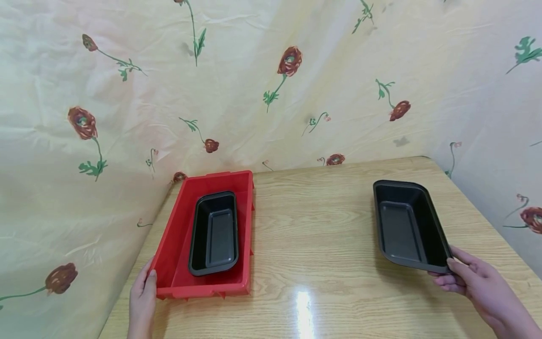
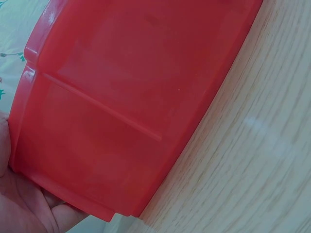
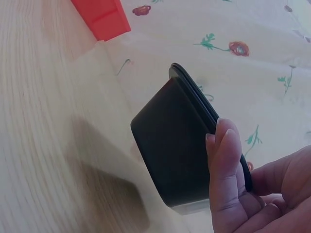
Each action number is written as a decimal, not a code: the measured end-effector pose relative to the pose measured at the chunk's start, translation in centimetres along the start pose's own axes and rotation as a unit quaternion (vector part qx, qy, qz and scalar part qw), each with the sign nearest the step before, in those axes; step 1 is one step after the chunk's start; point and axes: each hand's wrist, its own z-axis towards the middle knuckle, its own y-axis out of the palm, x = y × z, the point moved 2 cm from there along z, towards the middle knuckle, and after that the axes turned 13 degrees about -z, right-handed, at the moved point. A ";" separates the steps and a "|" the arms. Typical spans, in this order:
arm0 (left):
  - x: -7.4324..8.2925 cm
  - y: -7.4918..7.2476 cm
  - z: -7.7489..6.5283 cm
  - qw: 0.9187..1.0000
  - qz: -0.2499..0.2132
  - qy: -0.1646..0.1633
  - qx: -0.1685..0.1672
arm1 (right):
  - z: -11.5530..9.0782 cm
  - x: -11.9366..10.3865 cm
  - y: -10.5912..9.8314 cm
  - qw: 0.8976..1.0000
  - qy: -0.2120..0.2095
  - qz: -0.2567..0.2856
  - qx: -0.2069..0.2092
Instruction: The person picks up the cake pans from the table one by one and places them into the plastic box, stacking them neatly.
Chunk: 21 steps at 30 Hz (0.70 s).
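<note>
My left hand (image 1: 143, 294) grips the near left corner of a red plastic tray (image 1: 209, 290) on the left of the table. Inside that tray lies a black loaf pan (image 1: 221, 238), its long side running front to back. Over on the right, my right hand (image 1: 487, 288) pinches a second black loaf pan (image 1: 400, 230) by its near right corner, thumb on top of the rim and fingers under it. This pan is tilted and held above the table, as its shadow in the right wrist view shows. The left wrist view shows the tray's outer wall (image 2: 112, 111) close up.
The wooden table (image 1: 313, 226) spreads between the tray and the held pan. A flower-patterned cloth (image 1: 254, 84) hangs behind the table and along both sides. A bright light reflection lies on the near middle of the tabletop.
</note>
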 end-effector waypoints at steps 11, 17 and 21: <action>0.0 0.1 0.0 1.000 0.001 0.001 0.005 | -0.5 -0.4 0.7 0.999 -0.045 0.024 -0.002; 0.1 0.0 0.0 1.000 -0.003 0.003 0.004 | -0.9 -0.8 1.1 0.998 -0.060 0.019 0.002; 0.1 0.0 0.0 1.000 0.006 -0.003 0.003 | -1.2 -1.2 1.5 0.996 -0.084 0.042 0.001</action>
